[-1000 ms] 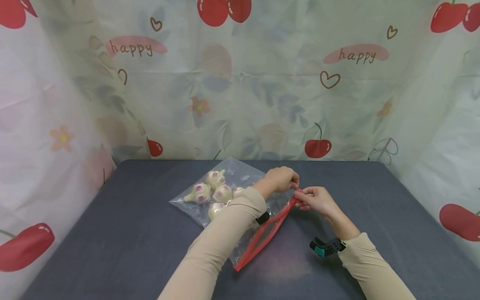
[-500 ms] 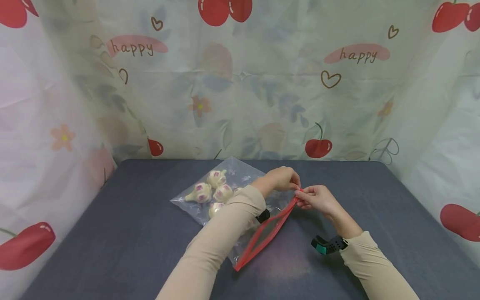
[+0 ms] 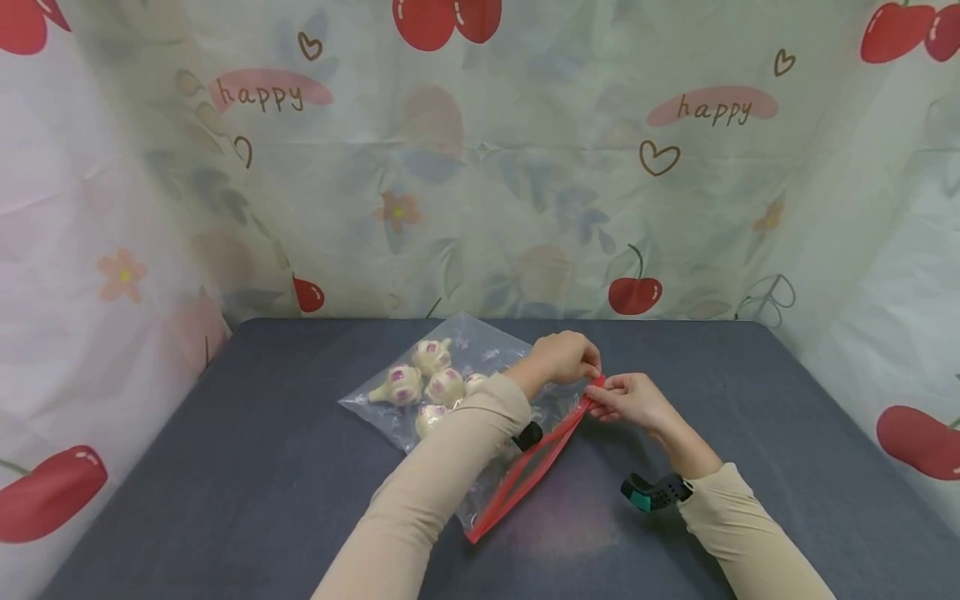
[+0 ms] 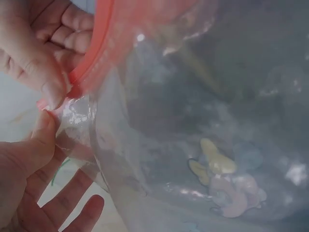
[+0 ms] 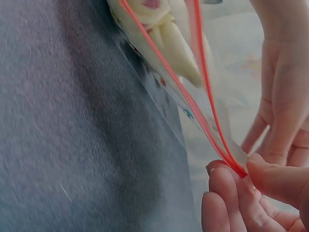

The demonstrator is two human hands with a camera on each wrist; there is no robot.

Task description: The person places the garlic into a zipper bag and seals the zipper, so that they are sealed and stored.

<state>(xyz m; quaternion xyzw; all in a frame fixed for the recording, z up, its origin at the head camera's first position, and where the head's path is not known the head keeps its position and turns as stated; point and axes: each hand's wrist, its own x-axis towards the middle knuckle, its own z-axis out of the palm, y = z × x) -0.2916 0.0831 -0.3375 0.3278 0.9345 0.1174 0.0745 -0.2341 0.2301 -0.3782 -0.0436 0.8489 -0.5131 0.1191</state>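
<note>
A clear zip-top plastic bag [image 3: 491, 337] with a red zip edge [image 3: 551, 454] lies tilted on the table, several garlic bulbs [image 3: 446, 387] inside. Its mouth gapes along most of the zip; the strips meet at the far corner. That corner is pinched between thumb and fingers by my right hand [image 3: 633, 400], as the right wrist view also shows at the red strip [image 5: 207, 116]. My left hand [image 3: 562, 358] reaches over the bag and pinches the clear film beside the same corner. In the left wrist view its thumb holds the edge, other fingers [image 4: 72, 200] spread loosely.
The dark table [image 3: 225, 467] extends around the bag on all sides. A printed curtain [image 3: 480, 167] hangs behind it and along both sides. A black wristband [image 3: 656, 492] is on the right wrist, and my left forearm [image 3: 435, 483] covers part of the bag.
Hands and bag stay almost in place. The right fingers have slid very slightly along the red edge, so a little more of the red corner shows between the hands.
</note>
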